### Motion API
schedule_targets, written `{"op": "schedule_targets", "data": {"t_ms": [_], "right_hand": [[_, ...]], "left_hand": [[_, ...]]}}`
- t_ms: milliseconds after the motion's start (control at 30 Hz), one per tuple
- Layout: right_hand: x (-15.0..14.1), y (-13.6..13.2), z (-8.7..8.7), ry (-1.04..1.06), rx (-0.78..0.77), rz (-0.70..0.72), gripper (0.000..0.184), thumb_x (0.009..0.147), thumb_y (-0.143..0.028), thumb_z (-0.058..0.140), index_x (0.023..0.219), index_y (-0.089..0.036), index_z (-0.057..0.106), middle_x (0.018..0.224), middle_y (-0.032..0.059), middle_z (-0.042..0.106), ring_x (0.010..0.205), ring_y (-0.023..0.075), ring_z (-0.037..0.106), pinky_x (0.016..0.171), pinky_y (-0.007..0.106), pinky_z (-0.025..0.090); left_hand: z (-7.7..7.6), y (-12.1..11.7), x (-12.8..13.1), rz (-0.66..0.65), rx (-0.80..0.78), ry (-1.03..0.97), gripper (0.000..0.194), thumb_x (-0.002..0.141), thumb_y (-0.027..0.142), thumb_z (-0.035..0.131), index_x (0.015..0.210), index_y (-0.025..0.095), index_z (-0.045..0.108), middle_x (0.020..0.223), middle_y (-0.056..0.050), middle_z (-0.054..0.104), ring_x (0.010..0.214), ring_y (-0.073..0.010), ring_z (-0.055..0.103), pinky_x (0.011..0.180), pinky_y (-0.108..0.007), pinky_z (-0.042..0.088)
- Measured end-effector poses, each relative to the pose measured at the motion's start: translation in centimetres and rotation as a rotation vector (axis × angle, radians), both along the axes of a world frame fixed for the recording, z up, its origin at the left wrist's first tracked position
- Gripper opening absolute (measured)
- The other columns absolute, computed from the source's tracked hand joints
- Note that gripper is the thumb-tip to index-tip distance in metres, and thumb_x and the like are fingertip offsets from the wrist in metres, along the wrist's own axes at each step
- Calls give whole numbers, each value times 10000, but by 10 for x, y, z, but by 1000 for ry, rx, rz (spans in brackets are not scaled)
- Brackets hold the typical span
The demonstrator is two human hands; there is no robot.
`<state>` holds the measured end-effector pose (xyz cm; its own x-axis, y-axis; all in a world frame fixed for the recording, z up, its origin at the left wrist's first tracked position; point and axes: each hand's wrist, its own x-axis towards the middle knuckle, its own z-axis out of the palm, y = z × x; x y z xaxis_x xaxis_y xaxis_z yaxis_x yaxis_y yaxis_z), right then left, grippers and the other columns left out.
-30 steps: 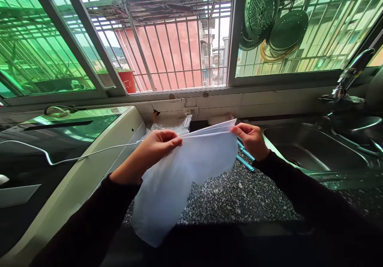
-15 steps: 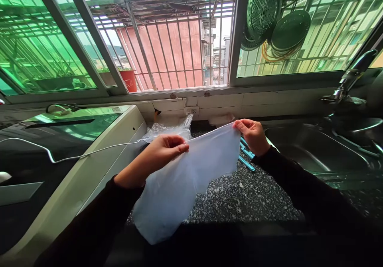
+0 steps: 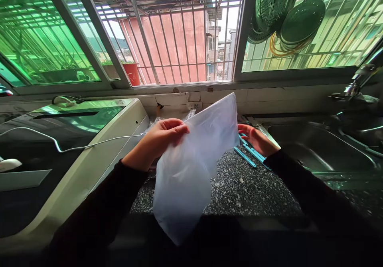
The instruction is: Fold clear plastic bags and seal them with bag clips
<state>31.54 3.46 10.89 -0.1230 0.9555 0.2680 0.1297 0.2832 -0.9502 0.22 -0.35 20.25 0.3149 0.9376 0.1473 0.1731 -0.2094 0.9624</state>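
A translucent white plastic bag hangs over the front of the speckled counter, its upper edge slanting up to the right. My left hand pinches that edge near its left end, thumb on top. Just right of the bag, my right hand is free of it, with fingers apart and slightly bent. Under and beside the right fingers lie several turquoise strips that look like bag sealing clips. The bag and the hand cover part of them.
A stove with a dark glass top and a white cable stands on the left. On the right are a steel sink and a tap. Crumpled clear plastic and a wall socket sit behind the bag, below the barred window.
My right hand has let go of the bag's right corner and moved down and slightly right. The bag's free corner now points up. My left hand keeps its pinch.
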Motion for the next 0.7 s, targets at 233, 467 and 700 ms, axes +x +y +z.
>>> {"op": "schedule_targets", "data": {"t_ms": [233, 467, 700], "right_hand": [[-31, 26, -30, 61, -131, 354, 712, 483, -534, 775, 1071, -180, 585, 1050, 91, 639, 963, 207, 580, 886, 384, 417], [-11, 33, -8, -190, -65, 233, 376, 531, -484, 748, 596, -150, 590, 604, -21, 582, 581, 105, 514, 640, 306, 432], [31, -36, 42, -513, 914, -432, 145, 686, -288, 686, 605, -249, 573, 632, 10, 586, 646, 179, 545, 647, 356, 450]], "left_hand": [[3, 0, -7, 50, 6, 31, 191, 670, 346, 632, 671, 155, 618, 521, 31, 481, 432, -53, 381, 407, -190, 286], [0, 10, -21, 122, 142, 196, 169, 670, 311, 652, 681, 144, 630, 512, 38, 496, 464, -62, 408, 454, -201, 336], [-19, 34, -1, 195, 722, 237, 51, 722, 215, 594, 706, 167, 602, 795, -25, 590, 742, -120, 537, 709, -275, 456]]}}
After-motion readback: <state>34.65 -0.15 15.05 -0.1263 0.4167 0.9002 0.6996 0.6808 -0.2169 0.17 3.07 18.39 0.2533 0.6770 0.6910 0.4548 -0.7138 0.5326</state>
